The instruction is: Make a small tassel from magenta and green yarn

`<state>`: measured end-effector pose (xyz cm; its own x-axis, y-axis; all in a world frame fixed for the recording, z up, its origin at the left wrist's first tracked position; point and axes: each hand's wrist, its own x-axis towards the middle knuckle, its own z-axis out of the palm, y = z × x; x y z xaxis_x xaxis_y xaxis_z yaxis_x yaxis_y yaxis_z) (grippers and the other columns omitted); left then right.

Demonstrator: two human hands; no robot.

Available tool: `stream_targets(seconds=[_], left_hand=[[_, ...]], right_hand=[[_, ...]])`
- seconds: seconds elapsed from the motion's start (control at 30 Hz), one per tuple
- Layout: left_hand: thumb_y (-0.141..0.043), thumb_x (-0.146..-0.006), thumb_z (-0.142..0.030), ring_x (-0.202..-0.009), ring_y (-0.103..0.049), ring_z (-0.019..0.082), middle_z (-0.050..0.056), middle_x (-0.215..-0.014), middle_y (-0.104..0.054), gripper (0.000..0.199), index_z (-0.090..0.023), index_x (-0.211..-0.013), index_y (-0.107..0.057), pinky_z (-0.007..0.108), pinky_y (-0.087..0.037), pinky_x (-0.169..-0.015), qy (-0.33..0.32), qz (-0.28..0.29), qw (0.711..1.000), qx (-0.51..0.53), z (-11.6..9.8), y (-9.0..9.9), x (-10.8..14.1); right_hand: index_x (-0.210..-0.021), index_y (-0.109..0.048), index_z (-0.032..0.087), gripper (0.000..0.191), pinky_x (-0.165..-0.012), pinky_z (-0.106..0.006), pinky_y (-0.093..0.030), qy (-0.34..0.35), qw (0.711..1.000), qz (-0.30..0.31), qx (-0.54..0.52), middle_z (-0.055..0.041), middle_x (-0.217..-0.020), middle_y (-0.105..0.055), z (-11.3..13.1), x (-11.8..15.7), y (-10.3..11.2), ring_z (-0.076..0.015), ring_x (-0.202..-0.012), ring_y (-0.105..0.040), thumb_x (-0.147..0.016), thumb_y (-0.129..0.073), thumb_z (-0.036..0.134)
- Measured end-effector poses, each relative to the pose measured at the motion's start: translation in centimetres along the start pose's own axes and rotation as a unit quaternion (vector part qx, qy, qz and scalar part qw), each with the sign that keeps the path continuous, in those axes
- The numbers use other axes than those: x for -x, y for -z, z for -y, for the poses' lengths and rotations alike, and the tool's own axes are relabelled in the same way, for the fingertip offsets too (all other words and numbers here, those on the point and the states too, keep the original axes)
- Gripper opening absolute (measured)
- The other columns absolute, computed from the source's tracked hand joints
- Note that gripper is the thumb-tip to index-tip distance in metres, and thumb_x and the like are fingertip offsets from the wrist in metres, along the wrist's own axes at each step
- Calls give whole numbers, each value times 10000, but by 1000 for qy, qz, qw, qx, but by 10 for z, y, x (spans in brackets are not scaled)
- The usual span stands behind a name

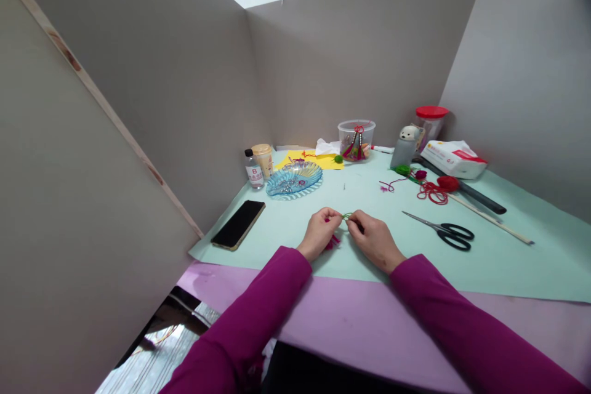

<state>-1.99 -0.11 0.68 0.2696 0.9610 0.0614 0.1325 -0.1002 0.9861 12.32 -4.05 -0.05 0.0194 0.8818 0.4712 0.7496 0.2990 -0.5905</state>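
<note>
Both my hands meet low over the green table cover [286, 240], fingers pinched. A thin green cord [347, 216] runs in small loops between them. My left hand [319, 233] grips one side of the cord, and a magenta tassel [332, 242] hangs below its fingers, partly hidden by the hand. On the other side, my right hand [373, 235] pinches the cord between thumb and forefinger; its curled fingers hide the rest. To the right of that hand lie scissors [446, 231] with black handles, blades slightly apart.
A phone [239, 225] lies at left, near a blue shell-shaped dish [294, 181] of beads and a small bottle [254, 171]. Behind stands a clear tub [356, 140]. Red yarn [433, 192], a long stick [492, 218] and a tissue pack [454, 159] are at right. Grey panels surround the table.
</note>
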Motion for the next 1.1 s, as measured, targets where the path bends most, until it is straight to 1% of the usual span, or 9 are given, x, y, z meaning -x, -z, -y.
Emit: stream_targets(seconds=[0.3, 0.5, 0.57, 0.7, 0.8, 0.9, 0.97, 1.03, 1.1], left_hand=[[-559, -745, -304, -480, -375, 65, -43, -585, -459, 163, -148, -791, -559, 177, -304, -457, -1, 5, 1000, -2, 1, -1, 0], [-584, -727, -323, -494, -368, 69, -42, -587, -467, 179, -149, -754, -550, 188, -303, -477, -7, 4, 1000, 5, 2, -1, 0], [-584, -724, -316, -498, -358, 68, -44, -588, -462, 173, -147, -747, -551, 189, -293, -483, -8, 8, 1000, 6, 2, -1, 0], [-579, -722, -296, -523, -366, 73, -39, -601, -473, 159, -141, -751, -560, 197, -284, -508, -15, 19, 1000, 6, 2, 0, -1], [-577, -726, -301, -531, -365, 77, -40, -599, -466, 165, -139, -745, -561, 204, -282, -521, -16, 22, 1000, 9, 2, 1, -1], [-570, -732, -296, -531, -363, 79, -41, -595, -462, 157, -139, -747, -568, 208, -290, -530, -15, 14, 1000, 4, 0, 1, -1], [-571, -730, -286, -547, -381, 82, -35, -609, -482, 151, -136, -750, -574, 207, -306, -545, -17, 4, 1000, 0, 0, 1, -1], [-572, -731, -287, -556, -393, 83, -31, -616, -489, 154, -134, -751, -576, 205, -316, -548, -17, -3, 1000, -1, 0, 1, 0], [-568, -738, -303, -546, -392, 83, -34, -615, -480, 168, -137, -763, -570, 202, -318, -530, -14, -2, 1000, 5, 0, 1, 0]], right_hand=[[-755, -542, 216, 179, -593, -242, -319, 4, 998, 7, 60, 0, -676, -590, -3, -1, -1, -138, -610, -508, -852, -411, 290], [-765, -551, 216, 199, -570, -246, -297, -7, 997, -21, 80, -12, -698, -605, -5, -1, -1, -143, -622, -511, -856, -404, 314], [-756, -554, 216, 203, -563, -250, -292, -25, 996, -37, 76, -13, -688, -603, -7, -3, -1, -143, -606, -500, -849, -409, 323], [-740, -558, 215, 213, -561, -258, -295, -104, 990, -81, 52, -8, -611, -574, -21, -8, 3, -148, -562, -473, -832, -417, 344], [-741, -563, 204, 221, -570, -269, -306, -150, 979, -135, 38, -20, -613, -575, -31, -13, 13, -161, -578, -479, -815, -417, 352], [-737, -557, 196, 224, -587, -270, -329, -161, 972, -171, 11, -22, -629, -579, -29, -15, 20, -158, -582, -481, -804, -430, 367], [-741, -550, 200, 213, -602, -257, -350, -125, 981, -149, -25, -7, -631, -577, -20, -13, 20, -143, -576, -484, -809, -439, 368], [-742, -546, 207, 205, -602, -243, -357, -67, 992, -96, -45, 9, -622, -565, -10, -9, 15, -130, -569, -480, -822, -440, 363], [-746, -550, 209, 198, -602, -239, -356, -17, 998, -38, -39, 12, -631, -563, -1, -4, 8, -127, -575, -483, -831, -432, 343]])
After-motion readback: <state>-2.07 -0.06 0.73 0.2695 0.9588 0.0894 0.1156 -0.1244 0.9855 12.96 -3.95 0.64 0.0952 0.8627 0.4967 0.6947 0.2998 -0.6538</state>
